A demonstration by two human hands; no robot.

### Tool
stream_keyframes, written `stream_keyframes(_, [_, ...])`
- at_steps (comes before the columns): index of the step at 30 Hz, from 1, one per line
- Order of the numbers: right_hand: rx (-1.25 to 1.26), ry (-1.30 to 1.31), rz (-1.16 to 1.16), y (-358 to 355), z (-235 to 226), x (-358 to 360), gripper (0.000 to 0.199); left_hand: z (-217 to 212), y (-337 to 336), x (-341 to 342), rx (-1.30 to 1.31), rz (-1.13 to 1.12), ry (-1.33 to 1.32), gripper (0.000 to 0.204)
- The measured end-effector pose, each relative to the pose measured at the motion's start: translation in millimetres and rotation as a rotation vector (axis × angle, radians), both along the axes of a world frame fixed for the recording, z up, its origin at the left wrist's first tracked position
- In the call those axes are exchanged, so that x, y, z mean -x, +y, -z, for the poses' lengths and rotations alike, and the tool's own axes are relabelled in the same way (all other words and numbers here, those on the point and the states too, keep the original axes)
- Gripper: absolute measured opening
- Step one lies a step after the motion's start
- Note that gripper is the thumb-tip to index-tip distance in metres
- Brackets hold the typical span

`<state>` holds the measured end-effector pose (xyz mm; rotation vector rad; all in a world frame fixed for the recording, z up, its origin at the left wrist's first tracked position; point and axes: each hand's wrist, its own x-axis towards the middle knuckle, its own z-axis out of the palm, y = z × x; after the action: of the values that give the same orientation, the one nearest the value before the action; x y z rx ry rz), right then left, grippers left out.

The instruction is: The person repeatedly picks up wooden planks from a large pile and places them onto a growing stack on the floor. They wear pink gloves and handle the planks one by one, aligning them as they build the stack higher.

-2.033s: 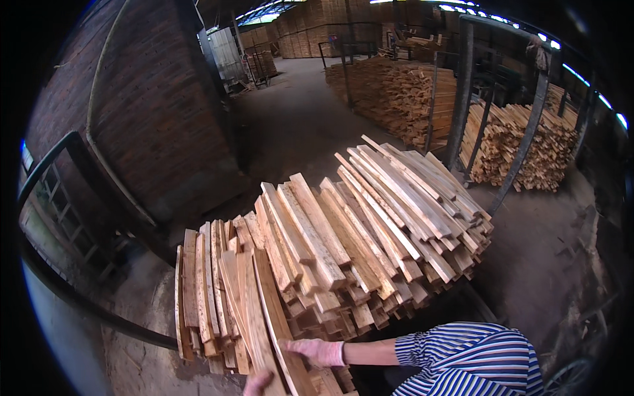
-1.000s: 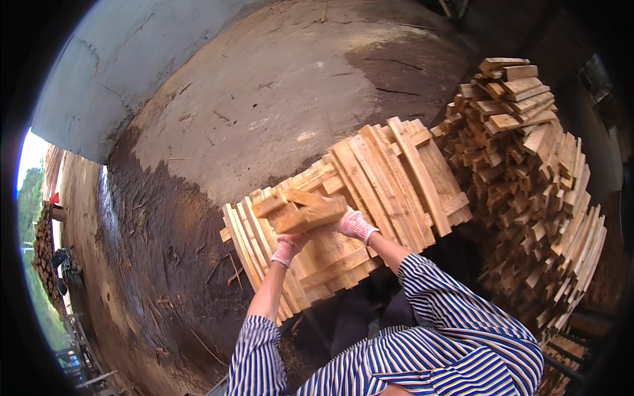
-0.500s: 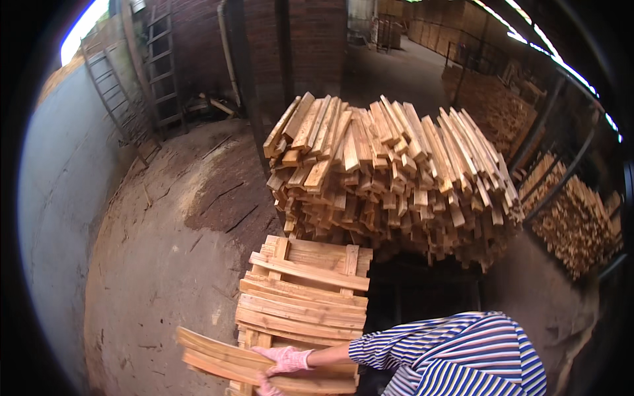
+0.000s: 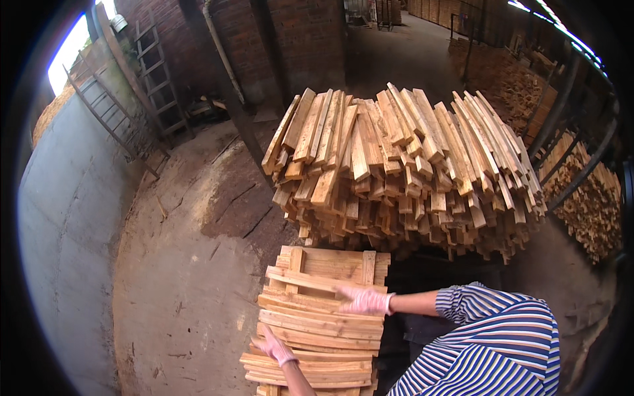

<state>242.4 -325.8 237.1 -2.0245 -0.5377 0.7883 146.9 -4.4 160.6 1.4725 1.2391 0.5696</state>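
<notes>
A stack of wooden boards (image 4: pixel 321 321) lies in front of me, its slats side by side across crosspieces. My right hand (image 4: pixel 363 300), in a pink glove, reaches in from the right in a striped sleeve. Its fingers stretch out flat over the upper slats, near a loose slat (image 4: pixel 305 278). Close to the left edge of the stack is my left hand (image 4: pixel 274 346), also gloved in pink, with fingers spread and nothing held. Whether either palm presses on the wood I cannot tell. Below the left hand, slats (image 4: pixel 323 374) lie across the near end.
A large pile of wooden sticks (image 4: pixel 396 145) stands just beyond the boards. Further right is another wood pile (image 4: pixel 581 198) behind dark metal bars. A grey wall (image 4: pixel 72 231) runs along the left, with ladders (image 4: pixel 158 72) and a slanting post (image 4: pixel 231 92) behind.
The board that both hands held out to the left now seems to lie among the near slats. Both hands have come off it; the right moved up and away, the left stayed low.
</notes>
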Motion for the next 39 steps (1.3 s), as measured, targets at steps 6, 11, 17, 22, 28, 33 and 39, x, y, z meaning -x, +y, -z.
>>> stream_keyframes(6, [-0.403,0.085,0.243,-56,-62,-174,0.079,-90,-51,-246,-0.066,0.556,-0.391,0.07])
stream_keyframes(11, [-0.107,-0.309,0.119,-78,-90,-258,0.087,-145,-92,-426,0.247,0.568,-0.528,0.064])
stream_keyframes(17, [-0.26,-0.176,0.116,-68,-123,-329,0.074,-201,-126,-476,-0.474,0.639,-0.07,0.049])
stream_keyframes(22, [0.089,-1.068,0.079,-49,-111,-390,0.075,-297,-195,-412,-0.525,0.767,-0.383,0.025])
stream_keyframes(28, [-1.317,0.732,0.227,-17,-104,-367,0.068,-279,-283,-294,-0.577,0.695,-0.21,0.027])
stream_keyframes(33, [-0.993,0.255,0.597,-76,-147,-359,0.097,-265,-253,-311,-0.763,1.339,-0.073,0.077])
stream_keyframes(39, [-0.117,0.236,0.898,-78,-118,-445,0.118,-229,-209,-509,-0.849,0.943,-0.185,0.085])
